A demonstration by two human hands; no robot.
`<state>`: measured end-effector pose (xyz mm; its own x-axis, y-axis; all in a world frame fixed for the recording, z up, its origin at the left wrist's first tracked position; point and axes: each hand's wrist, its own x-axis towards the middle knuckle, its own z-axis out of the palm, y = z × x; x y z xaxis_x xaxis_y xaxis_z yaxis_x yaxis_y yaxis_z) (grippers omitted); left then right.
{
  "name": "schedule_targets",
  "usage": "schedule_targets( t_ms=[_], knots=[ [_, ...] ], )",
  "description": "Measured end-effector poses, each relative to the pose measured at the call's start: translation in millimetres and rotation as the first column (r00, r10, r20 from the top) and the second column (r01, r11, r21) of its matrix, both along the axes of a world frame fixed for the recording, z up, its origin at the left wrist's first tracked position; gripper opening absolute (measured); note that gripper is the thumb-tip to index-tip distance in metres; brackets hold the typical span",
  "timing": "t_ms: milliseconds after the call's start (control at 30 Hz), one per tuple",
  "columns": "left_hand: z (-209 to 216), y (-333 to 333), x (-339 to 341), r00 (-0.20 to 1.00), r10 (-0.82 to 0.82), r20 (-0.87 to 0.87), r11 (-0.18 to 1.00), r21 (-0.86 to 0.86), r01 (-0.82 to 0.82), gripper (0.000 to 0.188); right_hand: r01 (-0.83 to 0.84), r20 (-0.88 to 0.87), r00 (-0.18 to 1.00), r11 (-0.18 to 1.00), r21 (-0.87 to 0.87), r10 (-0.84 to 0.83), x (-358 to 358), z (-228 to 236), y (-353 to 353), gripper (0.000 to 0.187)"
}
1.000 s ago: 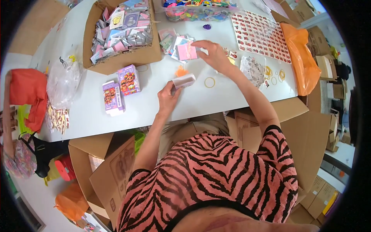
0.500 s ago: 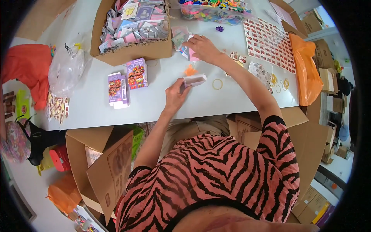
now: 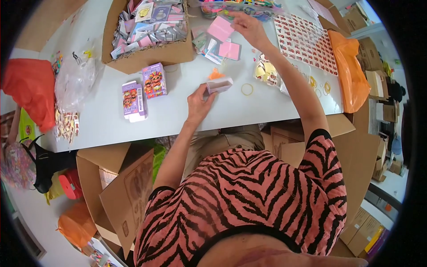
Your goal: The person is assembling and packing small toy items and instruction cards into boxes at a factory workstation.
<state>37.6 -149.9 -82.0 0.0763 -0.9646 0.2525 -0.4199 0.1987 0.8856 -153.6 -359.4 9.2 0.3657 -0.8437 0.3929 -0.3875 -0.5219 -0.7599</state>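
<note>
My left hand (image 3: 200, 104) is closed around a small open carton (image 3: 219, 85), its white inside showing at the open end. Farther up the table, my right hand (image 3: 251, 29) pinches the edge of a pink card (image 3: 220, 29) with its fingertips. Under and beside that card lies a loose pile of sleeved cards, including another pink one (image 3: 229, 50). An orange plastic piece (image 3: 215, 74) rests just beyond the carton. To the left, two purple printed boxes stand close together, one upright-looking (image 3: 155, 80) and one with its flap out (image 3: 133, 101).
A cardboard box (image 3: 162, 58) full of sleeved cards stands at the far left. Behind my right hand is a clear tub (image 3: 240, 6) of colourful trinkets. Sticker sheets (image 3: 306, 43), gold pieces (image 3: 265, 71), a rubber band (image 3: 247, 89) and an orange bag (image 3: 348, 71) lie rightward.
My right hand has moved up and away from the card pile, with the pink card now at its fingertips. The left hand keeps hold of the carton, nearly still.
</note>
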Motion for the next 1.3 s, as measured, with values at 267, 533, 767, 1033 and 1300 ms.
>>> schedule_targets(
  t_ms=[267,533,767,1033,1300],
  knots=[
    [4,-1,0,0.997,0.022,0.08,1.0,0.006,-0.022,0.029,0.046,-0.15,0.988,0.999,0.008,-0.044,-16,-52,22,0.03],
    [0,-2,-1,0.996,0.018,0.083,0.999,0.048,-0.022,0.033,0.085,-0.362,0.924,0.99,-0.114,-0.121,-16,-75,3,0.053],
    [-4,-1,-2,1.0,0.024,0.017,1.0,0.004,-0.024,0.029,0.079,-0.7,0.714,0.99,0.117,0.026,-16,-68,-6,0.078],
    [-1,-3,-2,0.997,0.029,0.072,0.999,-0.024,-0.027,0.029,-0.014,-0.765,0.641,0.998,0.065,0.059,-15,-59,-12,0.065],
    [0,-3,-1,0.995,0.005,0.104,0.998,0.06,-0.012,0.033,0.123,-0.479,0.838,0.945,-0.303,-0.263,-23,-31,0,0.021]
  ],
)
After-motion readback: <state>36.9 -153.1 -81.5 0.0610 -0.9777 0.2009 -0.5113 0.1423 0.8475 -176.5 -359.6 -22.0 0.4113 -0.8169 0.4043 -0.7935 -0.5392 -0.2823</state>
